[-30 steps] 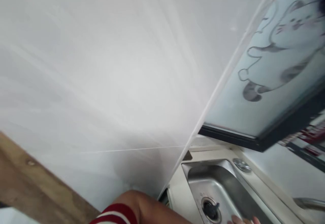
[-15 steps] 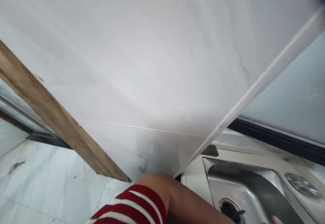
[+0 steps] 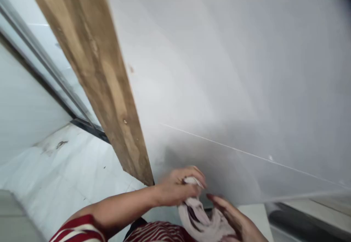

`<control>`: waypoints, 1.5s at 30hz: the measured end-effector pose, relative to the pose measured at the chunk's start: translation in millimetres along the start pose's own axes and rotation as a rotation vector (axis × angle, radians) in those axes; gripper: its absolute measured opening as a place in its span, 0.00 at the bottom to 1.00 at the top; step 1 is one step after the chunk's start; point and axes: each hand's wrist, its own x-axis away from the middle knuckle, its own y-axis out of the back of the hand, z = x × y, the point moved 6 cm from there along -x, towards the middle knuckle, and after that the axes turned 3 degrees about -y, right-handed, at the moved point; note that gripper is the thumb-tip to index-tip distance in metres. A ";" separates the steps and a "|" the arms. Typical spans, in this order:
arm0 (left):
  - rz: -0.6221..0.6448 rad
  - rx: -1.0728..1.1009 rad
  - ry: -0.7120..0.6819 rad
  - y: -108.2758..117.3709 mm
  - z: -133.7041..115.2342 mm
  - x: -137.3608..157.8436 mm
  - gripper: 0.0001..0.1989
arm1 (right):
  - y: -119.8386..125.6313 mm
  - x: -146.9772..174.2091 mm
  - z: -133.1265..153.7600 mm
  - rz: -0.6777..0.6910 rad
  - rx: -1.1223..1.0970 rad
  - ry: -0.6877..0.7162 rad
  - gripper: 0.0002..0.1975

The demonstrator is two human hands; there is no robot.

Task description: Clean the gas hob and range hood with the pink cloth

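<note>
A crumpled pale, greyish-pink cloth (image 3: 222, 225) hangs in loose folds low in the head view, between my two hands. My left hand (image 3: 182, 186) is closed around its upper end, thumb and fingers pinching the fabric. On the other side, my right hand (image 3: 236, 214) curls at the cloth's right edge; motion blurs its fingers, and the fabric partly covers its palm. Both hands are in front of my striped shirt (image 3: 157, 231), close to the white marbled wall (image 3: 219, 88).
A wooden door-frame post (image 3: 109, 88) stands left of the wall. Beyond it are a sliding-door track (image 3: 89, 130) and a pale tiled floor (image 3: 68, 169) with a dark mark. At the lower right, part of the counter (image 3: 255, 216) and a blurred dark-and-silver sink edge (image 3: 296, 223) show.
The view has swung right to left, away from the sink toward the wooden post. My hands, mostly out of sight before, are now in view with the cloth.
</note>
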 end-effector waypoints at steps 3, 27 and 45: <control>-0.582 0.173 0.210 91.1 2.7 45.9 0.11 | -76.2 -72.2 61.7 0.115 0.081 0.135 0.16; -1.611 0.494 -0.016 390.0 -7.9 412.2 0.20 | -559.5 -292.5 146.7 1.193 0.143 0.131 0.34; -1.533 -0.032 0.271 543.8 -43.4 448.8 0.22 | -726.8 -431.8 218.2 1.114 -0.404 -0.472 0.24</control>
